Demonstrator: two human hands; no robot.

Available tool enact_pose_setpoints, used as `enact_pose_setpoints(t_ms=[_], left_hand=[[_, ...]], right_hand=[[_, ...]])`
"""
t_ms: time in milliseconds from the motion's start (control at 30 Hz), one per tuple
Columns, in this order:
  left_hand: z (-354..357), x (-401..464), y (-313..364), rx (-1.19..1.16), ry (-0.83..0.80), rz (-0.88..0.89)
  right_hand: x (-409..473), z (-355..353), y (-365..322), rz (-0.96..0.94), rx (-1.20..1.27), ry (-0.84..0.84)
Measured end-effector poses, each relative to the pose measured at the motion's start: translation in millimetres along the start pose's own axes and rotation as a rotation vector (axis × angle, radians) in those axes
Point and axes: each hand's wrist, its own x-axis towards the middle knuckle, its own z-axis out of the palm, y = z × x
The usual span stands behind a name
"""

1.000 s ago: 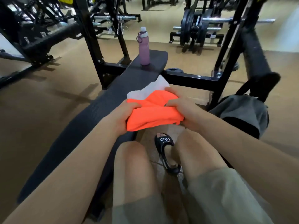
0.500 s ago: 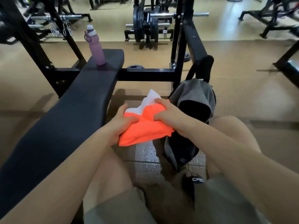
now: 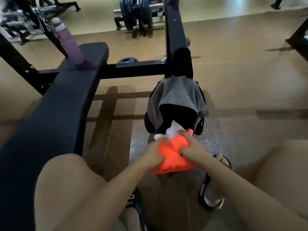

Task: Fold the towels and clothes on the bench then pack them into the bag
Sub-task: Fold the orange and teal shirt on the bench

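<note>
Both hands grip one bundle of folded cloth low in the view, at about 5 o'clock from centre; the left hand (image 3: pixel 154 155) curls its fingers over the orange garment (image 3: pixel 173 155) from the 9 o'clock side, the right hand (image 3: pixel 191 147) pinches it from 3 o'clock; a white towel (image 3: pixel 173 130) pokes out at 12 o'clock, touching the dark mouth of the bag (image 3: pixel 175 97) on the floor; the tabletop (image 3: pixel 66 97) runs toward 11 o'clock, carrying a pink bottle (image 3: pixel 70 45) upright at its far end.
</note>
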Motion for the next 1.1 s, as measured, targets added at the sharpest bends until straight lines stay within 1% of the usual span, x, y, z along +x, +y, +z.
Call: enact_pose_setpoints(t_ms=[100,167,200,267,333,400,500,567,600,667,733,800,867,900,967,1033,1100], left_hand=[[18.9,21.6,9.9,0.073,-0.009,0.053],[20.8,35.7,18.0,0.071,0.046,0.073],[18.2,45.5,19.2,0.078,0.093,0.112],[9.3,69.3,18.8,0.109,0.169,0.171],[0.6,97.1,7.9,0.160,0.183,0.207],[-5.0,119.2,-7.6,0.242,0.132,0.174],[-3.9,136.7,-30.2,0.320,0.004,0.019],[1.1,146.7,-46.9,0.312,-0.027,-0.036],[-0.5,146.3,-43.3,0.300,-0.042,-0.052],[-2.5,142.9,-36.6,0.288,-0.065,-0.038],[-5.6,139.8,-34.1,0.331,-0.058,-0.036],[-8.1,138.1,-29.8,0.320,-0.002,0.110],[-9.2,136.3,-30.7,0.271,0.029,0.196],[-8.7,141.0,-40.0,0.269,0.061,0.265],[-6.4,142.4,-45.9,0.288,0.063,0.352],[-3.7,141.9,-49.9,0.391,0.007,0.318],[-1.6,136.5,-52.6,0.479,-0.123,0.187]], right_hand=[[20.6,-5.3,2.1,-0.107,-0.176,0.017],[36.6,-6.6,0.0,-0.181,-0.215,0.052],[45.4,-8.2,-2.5,-0.195,-0.222,0.072],[66.6,-8.1,-4.5,-0.144,-0.136,0.103],[89.9,-3.3,-1.0,-0.058,-0.083,0.106],[107.6,2.4,7.8,0.040,-0.133,0.048],[119.2,11.7,26.5,0.181,-0.140,0.030],[121.2,15.2,32.6,0.225,-0.091,0.068],[121.4,16.4,33.2,0.226,-0.063,0.099],[120.1,21.2,36.0,0.207,-0.041,0.134],[116.7,25.3,38.7,0.171,-0.058,0.139],[113.7,29.4,38.6,0.108,-0.066,0.180],[112.6,31.3,36.1,0.013,-0.034,0.259],[111.1,30.9,34.4,-0.009,-0.035,0.288],[108.0,30.0,35.7,-0.007,-0.068,0.315],[103.0,30.3,40.7,0.056,-0.107,0.297],[96.7,32.8,40.1,0.147,-0.134,0.230]])
